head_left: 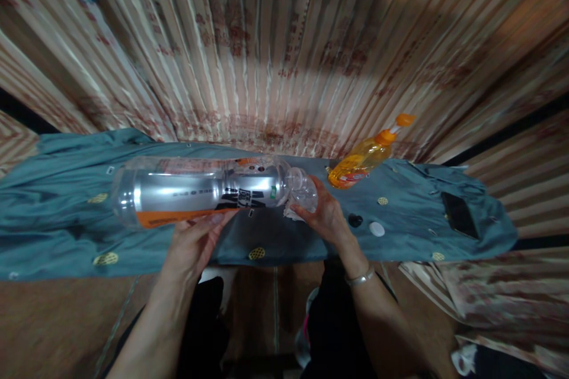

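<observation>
A large clear bottle (195, 189) with a silver and orange label lies sideways above the teal cloth, its neck pointing right. My left hand (200, 240) supports it from below, fingers partly hidden behind the label. At the neck end is a small clear plastic piece (306, 189), which my right hand (326, 213) grips between thumb and fingers. Something white and crumpled (293, 211), perhaps tissue, shows under the neck. I cannot make out whether the clear piece and the neck are joined.
An orange pump bottle (362, 160) stands behind my right hand. A black cap (355, 220), a white cap (377, 229) and a dark phone (460, 214) lie on the teal cloth (409, 207) to the right. A pleated curtain (267, 71) hangs behind.
</observation>
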### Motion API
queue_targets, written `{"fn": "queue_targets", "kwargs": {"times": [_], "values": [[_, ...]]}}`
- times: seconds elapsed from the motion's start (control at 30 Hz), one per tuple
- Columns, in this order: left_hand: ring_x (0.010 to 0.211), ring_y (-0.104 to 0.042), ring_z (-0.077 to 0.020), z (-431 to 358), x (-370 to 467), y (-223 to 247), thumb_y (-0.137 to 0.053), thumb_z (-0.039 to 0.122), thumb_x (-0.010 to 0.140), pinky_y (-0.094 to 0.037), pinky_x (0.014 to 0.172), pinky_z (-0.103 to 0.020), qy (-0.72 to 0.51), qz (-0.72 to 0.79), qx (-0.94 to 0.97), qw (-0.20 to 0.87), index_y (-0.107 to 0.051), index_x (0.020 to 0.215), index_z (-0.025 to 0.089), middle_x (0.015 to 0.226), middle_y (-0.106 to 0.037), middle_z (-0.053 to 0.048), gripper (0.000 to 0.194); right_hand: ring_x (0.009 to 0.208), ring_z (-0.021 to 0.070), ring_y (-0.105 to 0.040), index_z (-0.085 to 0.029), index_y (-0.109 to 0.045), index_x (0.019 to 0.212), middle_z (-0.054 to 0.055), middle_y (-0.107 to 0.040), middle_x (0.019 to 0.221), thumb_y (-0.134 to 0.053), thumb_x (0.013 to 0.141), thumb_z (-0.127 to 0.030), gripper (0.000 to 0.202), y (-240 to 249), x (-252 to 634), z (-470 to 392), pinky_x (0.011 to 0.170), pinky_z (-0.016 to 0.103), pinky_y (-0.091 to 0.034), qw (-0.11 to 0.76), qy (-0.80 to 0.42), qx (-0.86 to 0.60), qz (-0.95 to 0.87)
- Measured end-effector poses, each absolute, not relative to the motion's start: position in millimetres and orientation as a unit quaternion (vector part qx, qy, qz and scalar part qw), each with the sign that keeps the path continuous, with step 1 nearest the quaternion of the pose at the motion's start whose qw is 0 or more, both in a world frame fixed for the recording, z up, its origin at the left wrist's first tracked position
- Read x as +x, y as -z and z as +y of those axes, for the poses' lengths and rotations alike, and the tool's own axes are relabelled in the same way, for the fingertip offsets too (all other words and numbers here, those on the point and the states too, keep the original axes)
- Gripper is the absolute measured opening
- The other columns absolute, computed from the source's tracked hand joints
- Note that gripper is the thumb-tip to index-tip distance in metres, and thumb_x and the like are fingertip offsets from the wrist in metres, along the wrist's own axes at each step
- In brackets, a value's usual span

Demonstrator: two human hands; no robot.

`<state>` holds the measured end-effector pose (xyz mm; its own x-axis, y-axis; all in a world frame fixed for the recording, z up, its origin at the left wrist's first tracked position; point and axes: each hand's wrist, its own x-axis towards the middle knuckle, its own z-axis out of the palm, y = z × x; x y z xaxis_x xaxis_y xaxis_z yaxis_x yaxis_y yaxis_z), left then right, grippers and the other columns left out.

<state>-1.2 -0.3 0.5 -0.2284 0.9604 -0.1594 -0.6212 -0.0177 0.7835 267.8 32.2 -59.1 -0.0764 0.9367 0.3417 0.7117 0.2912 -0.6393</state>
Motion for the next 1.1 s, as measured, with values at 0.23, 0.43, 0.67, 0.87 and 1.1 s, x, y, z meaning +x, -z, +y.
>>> {"fn": "queue_targets", "kwargs": {"times": [0.23, 0.43, 0.67, 0.87, 1.1], "values": [[0.072, -0.080, -0.0237, -0.5, -3.0, 3.1, -0.098, 0.010, 0.045, -0.067, 0.095, -0.049, -0.675, 0.389, 0.217, 0.588, -0.068, 0.062, 0.023, 0.059, -0.073, 0.006, 0.037, 0.136, 0.0364, -0.067, -0.020, -0.050, 0.153, 0.018, -0.067, 0.148, -0.085, 0.083, -0.038, 0.080, 60.0, 268.0, 32.1, 0.115, 0.055, -0.055, 0.360, -0.148, -0.580, -0.716], [0.071, -0.079, -0.0240, -0.3, -3.4, 5.2, -0.099, 0.012, 0.044, -0.061, 0.106, -0.055, -0.678, 0.385, 0.212, 0.589, -0.066, 0.058, 0.022, 0.056, -0.071, 0.005, 0.038, 0.133, 0.0361, -0.068, -0.019, -0.051, 0.152, 0.018, -0.069, 0.146, -0.084, 0.083, -0.037, 0.078, 59.9, 267.1, 31.8, 0.114, 0.055, -0.056, 0.362, -0.145, -0.581, -0.714], [0.069, -0.079, -0.0251, -0.8, -3.0, 1.8, -0.097, 0.011, 0.045, -0.057, 0.108, -0.062, -0.670, 0.396, 0.215, 0.590, -0.070, 0.066, 0.023, 0.063, -0.077, 0.003, 0.036, 0.134, 0.0360, -0.068, -0.017, -0.051, 0.151, 0.019, -0.069, 0.145, -0.084, 0.084, -0.036, 0.077, 56.4, 266.1, 31.2, 0.114, 0.055, -0.056, 0.353, -0.155, -0.587, -0.712], [0.069, -0.078, -0.0249, -1.1, -4.2, 2.9, -0.101, 0.014, 0.044, -0.062, 0.102, -0.060, -0.671, 0.395, 0.226, 0.585, -0.068, 0.057, 0.023, 0.055, -0.072, 0.004, 0.036, 0.133, 0.0358, -0.068, -0.018, -0.050, 0.151, 0.018, -0.069, 0.145, -0.084, 0.084, -0.036, 0.078, 57.4, 265.6, 30.7, 0.114, 0.054, -0.056, 0.360, -0.151, -0.583, -0.713], [0.067, -0.078, -0.0247, 0.3, -5.4, 8.1, -0.102, 0.020, 0.042, -0.065, 0.097, -0.058, -0.669, 0.400, 0.230, 0.582, -0.070, 0.054, 0.020, 0.059, -0.075, -0.001, 0.034, 0.131, 0.0370, -0.069, -0.017, -0.050, 0.152, 0.018, -0.070, 0.144, -0.084, 0.084, -0.039, 0.079, 58.6, 266.5, 31.1, 0.112, 0.055, -0.057, 0.357, -0.154, -0.585, -0.712]]}}
